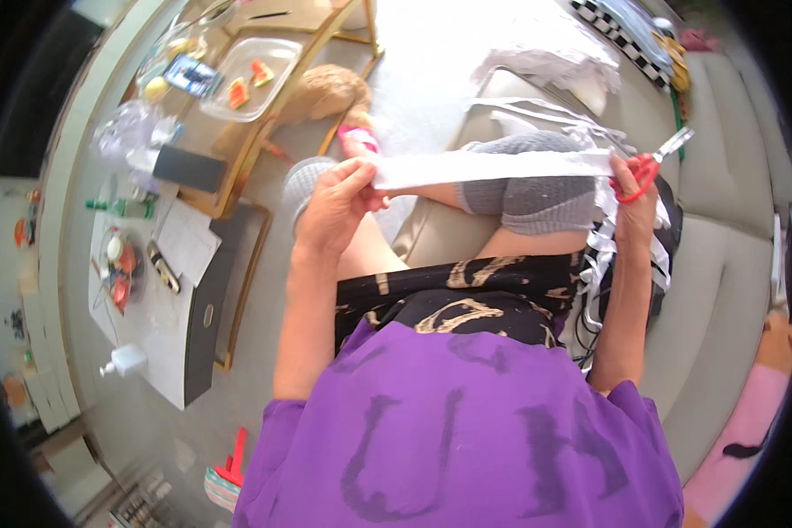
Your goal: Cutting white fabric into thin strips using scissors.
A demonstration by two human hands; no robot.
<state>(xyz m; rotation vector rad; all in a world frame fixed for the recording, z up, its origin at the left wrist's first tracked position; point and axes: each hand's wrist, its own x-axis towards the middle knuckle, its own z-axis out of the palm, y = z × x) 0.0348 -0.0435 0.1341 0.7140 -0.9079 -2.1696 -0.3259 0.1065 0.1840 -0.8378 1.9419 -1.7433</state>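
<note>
A white fabric strip (488, 168) is stretched level above the knees between both hands. My left hand (343, 198) pinches its left end between thumb and fingers. The right end is in the fingers of my right hand (633, 191), which also holds red-handled scissors (647, 175), their metal blades pointing up and right, away from the strip. More narrow white strips (604, 251) hang in a tangle beside the right thigh. Gray knit knee warmers (548, 191) cover the knees below the stretched strip.
White fabric (561, 53) is heaped at the far end of the beige sofa (673, 330). At left, a wood-topped table (237, 178) holds a plastic tray (284, 56) with watermelon pieces and a phone. A tan furry animal (330, 92) is beside it. A white cabinet (165, 350) bears bottles and papers.
</note>
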